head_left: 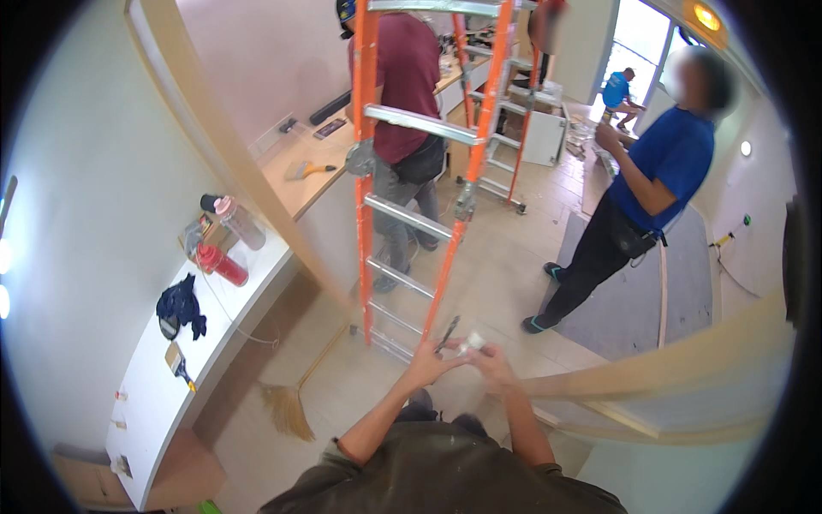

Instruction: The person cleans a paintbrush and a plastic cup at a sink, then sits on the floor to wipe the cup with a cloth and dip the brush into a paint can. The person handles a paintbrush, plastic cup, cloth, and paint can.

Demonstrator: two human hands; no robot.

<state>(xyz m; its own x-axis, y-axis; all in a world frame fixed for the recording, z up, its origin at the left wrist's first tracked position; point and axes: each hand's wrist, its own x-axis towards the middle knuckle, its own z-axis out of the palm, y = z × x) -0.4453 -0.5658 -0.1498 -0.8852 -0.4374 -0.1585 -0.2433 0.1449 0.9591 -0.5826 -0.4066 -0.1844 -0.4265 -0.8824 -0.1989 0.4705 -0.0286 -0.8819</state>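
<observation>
1. Left of the orange-railed metal ladder [409,217], a translucent pink bottle [240,224] and a red bottle [224,266] stood on a curved white counter [154,411], contents unclear.
2. Near the ladder's foot, the left hand [425,365] gripped a slim dark tool [447,332]; the right hand [495,368] pinched a blurred, partly hidden white object [470,343].
3. Left of the ladder, any print on a dark flat rectangle [330,128] was illegible.

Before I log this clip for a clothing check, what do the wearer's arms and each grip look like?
Short, dark olive sleeves leave both forearms bare. The left grip and right grip are bare too, without gloves; no watch or cable shows on them. Finer marks are too small to tell.
</observation>
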